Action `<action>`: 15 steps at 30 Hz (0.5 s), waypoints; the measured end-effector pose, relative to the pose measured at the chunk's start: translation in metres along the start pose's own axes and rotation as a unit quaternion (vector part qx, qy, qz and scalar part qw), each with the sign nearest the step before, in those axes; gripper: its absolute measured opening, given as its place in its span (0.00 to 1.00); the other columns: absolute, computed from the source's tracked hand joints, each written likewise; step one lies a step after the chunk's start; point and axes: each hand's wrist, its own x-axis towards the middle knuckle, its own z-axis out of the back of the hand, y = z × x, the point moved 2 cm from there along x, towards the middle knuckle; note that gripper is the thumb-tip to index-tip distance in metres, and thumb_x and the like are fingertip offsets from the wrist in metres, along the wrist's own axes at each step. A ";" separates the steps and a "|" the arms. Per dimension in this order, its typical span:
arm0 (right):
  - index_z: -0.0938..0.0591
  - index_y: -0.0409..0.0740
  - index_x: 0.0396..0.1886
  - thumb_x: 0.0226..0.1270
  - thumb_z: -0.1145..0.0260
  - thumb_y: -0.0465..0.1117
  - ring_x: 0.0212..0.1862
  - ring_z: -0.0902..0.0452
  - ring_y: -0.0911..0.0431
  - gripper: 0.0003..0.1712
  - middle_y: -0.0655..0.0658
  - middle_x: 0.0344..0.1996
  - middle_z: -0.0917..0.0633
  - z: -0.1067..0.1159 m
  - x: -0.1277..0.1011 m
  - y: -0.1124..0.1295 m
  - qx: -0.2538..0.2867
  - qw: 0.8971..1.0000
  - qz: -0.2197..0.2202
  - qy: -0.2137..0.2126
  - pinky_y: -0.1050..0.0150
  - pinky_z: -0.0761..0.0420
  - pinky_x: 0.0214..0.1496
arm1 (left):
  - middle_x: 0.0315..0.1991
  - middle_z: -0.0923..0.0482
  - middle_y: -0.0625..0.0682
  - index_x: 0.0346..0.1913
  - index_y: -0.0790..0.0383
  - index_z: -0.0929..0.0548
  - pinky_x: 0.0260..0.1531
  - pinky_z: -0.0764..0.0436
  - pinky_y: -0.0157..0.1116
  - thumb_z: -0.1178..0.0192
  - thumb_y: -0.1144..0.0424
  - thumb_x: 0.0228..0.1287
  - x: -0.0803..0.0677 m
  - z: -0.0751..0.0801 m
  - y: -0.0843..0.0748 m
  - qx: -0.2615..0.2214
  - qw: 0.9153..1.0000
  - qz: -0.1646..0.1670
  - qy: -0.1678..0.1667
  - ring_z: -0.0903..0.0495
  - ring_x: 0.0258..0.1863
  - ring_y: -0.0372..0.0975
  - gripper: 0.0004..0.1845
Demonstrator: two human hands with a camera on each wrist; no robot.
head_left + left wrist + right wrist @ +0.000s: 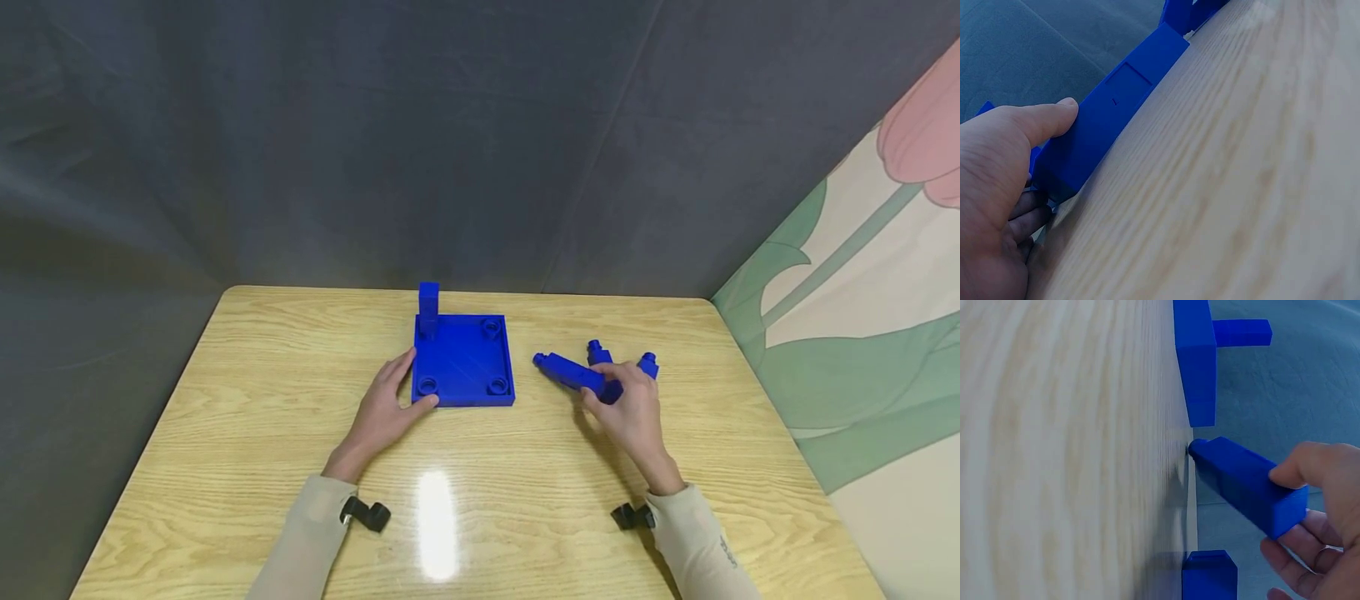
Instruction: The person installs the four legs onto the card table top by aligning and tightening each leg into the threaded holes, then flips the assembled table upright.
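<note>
A square blue tabletop piece (462, 358) with a raised rim lies on the table, round sockets showing at three corners. From its far left corner a blue leg (428, 308) stands upright. My left hand (382, 406) holds the near left corner, thumb on the front wall (1100, 119) and fingers along the left side. To the right, my right hand (630, 408) pinches another blue leg (1241, 478) by its square end between thumb and fingers. That leg is tilted, its narrow round peg (539, 359) pointing left toward the tabletop piece.
Two more blue legs lie just beyond my right hand, one leg (597, 352) at its far left and one leg (648, 364) at its right, both partly hidden. The wooden table (285, 367) ends at a dark curtain (450, 150); a flower-patterned cloth (862, 317) hangs on the right.
</note>
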 end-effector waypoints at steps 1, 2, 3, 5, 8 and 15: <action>0.08 0.32 0.48 0.55 0.17 0.28 0.45 0.16 0.37 0.19 0.34 0.38 0.11 0.000 0.000 0.000 0.010 1.000 -0.007 -0.004 0.47 0.27 0.55 | 0.89 0.43 0.60 0.91 0.57 0.42 0.83 0.42 0.67 0.26 0.45 0.74 0.000 0.000 0.000 0.000 1.000 -0.001 0.000 0.46 0.88 0.61 0.53; 0.08 0.32 0.48 0.55 0.17 0.28 0.45 0.16 0.37 0.19 0.34 0.39 0.12 0.001 0.000 0.001 0.018 1.000 -0.013 -0.009 0.51 0.26 0.53 | 0.88 0.43 0.61 0.91 0.57 0.43 0.82 0.41 0.67 0.26 0.45 0.74 0.000 0.000 0.000 0.003 1.000 -0.002 0.000 0.46 0.88 0.61 0.53; 0.08 0.33 0.48 0.55 0.17 0.28 0.45 0.15 0.37 0.19 0.34 0.40 0.12 0.001 0.001 0.001 0.027 0.999 -0.019 -0.012 0.54 0.26 0.51 | 0.88 0.42 0.61 0.91 0.57 0.43 0.82 0.41 0.67 0.26 0.45 0.74 0.000 0.000 0.000 0.005 1.000 -0.003 -0.001 0.45 0.88 0.61 0.53; 0.08 0.33 0.49 0.55 0.17 0.27 0.45 0.15 0.38 0.19 0.35 0.41 0.12 0.003 0.001 0.001 0.039 0.999 -0.031 -0.018 0.58 0.24 0.48 | 0.88 0.42 0.61 0.91 0.57 0.43 0.82 0.40 0.67 0.26 0.44 0.74 0.000 0.000 0.000 0.008 1.000 -0.004 -0.001 0.45 0.87 0.61 0.53; 0.09 0.32 0.50 0.58 0.19 0.26 0.46 0.13 0.43 0.19 0.35 0.42 0.13 0.005 0.004 0.003 0.068 0.996 -0.045 -0.021 0.67 0.19 0.52 | 0.88 0.43 0.61 0.91 0.57 0.43 0.82 0.41 0.67 0.27 0.44 0.75 0.000 0.000 0.000 0.009 1.000 -0.002 -0.002 0.46 0.88 0.62 0.53; 0.10 0.28 0.53 0.62 0.22 0.22 0.46 0.17 0.64 0.18 0.35 0.47 0.16 0.007 0.011 0.010 0.163 0.983 -0.083 -0.016 0.82 0.17 0.46 | 0.88 0.42 0.62 0.91 0.57 0.43 0.82 0.41 0.66 0.26 0.46 0.74 0.001 -0.001 0.000 0.008 1.000 -0.008 -0.003 0.45 0.87 0.61 0.52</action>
